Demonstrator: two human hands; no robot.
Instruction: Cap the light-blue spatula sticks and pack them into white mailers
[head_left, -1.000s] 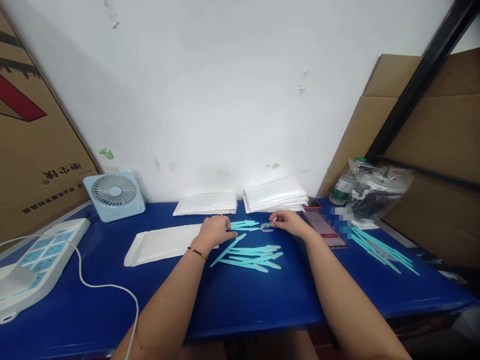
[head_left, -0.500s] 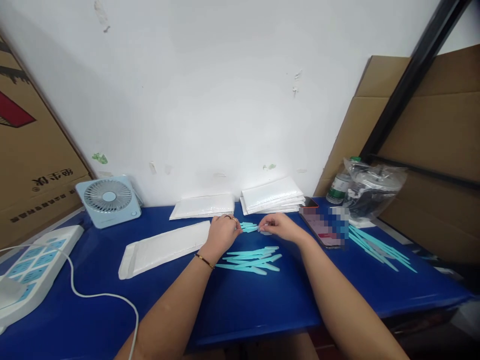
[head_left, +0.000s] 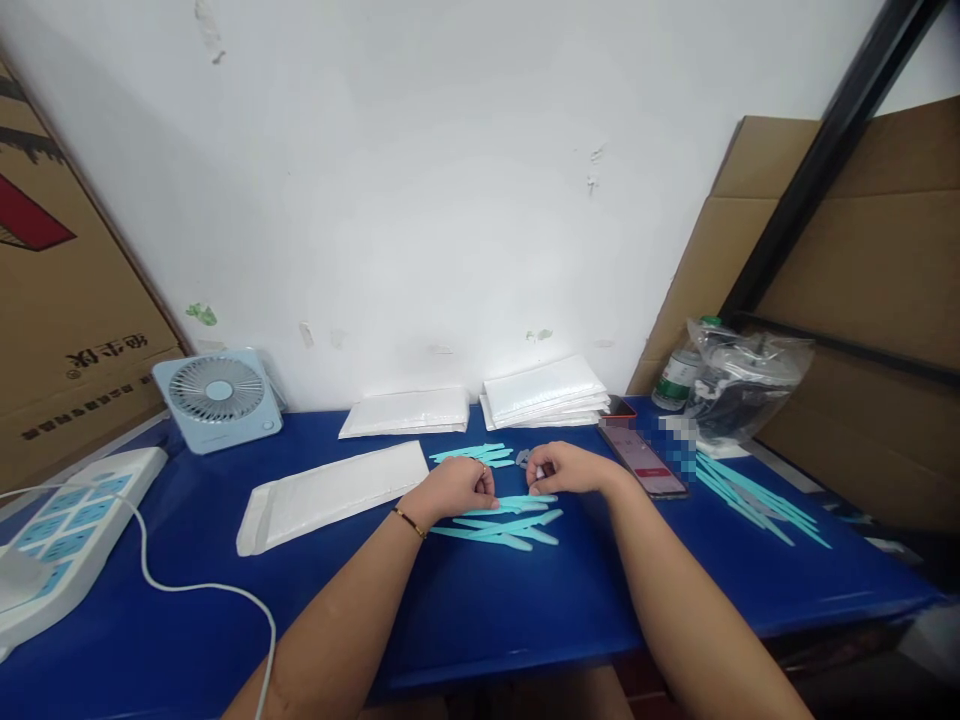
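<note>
Several thin turquoise plastic sticks [head_left: 504, 525] lie in a loose pile on the blue table [head_left: 480, 620], with a smaller group [head_left: 474, 454] just behind them. My left hand [head_left: 457, 487] rests with curled fingers at the pile's near-left end, pinching one stick. My right hand [head_left: 566, 468] is curled too, its fingertips closed on the top of the pile beside a small grey piece [head_left: 522, 458]. The two hands almost meet over the sticks.
A white padded envelope [head_left: 334, 492] lies left of the hands, with two stacks of envelopes [head_left: 544, 390] at the wall. A phone [head_left: 641, 458], more turquoise sticks [head_left: 757, 498], a bottle and plastic bag [head_left: 739, 380] sit right. A small fan [head_left: 217, 398] and power strip [head_left: 64, 535] stand left.
Both hands have drawn back from the far group of sticks toward me and now rest on the nearer pile. The far group lies free on the table.
</note>
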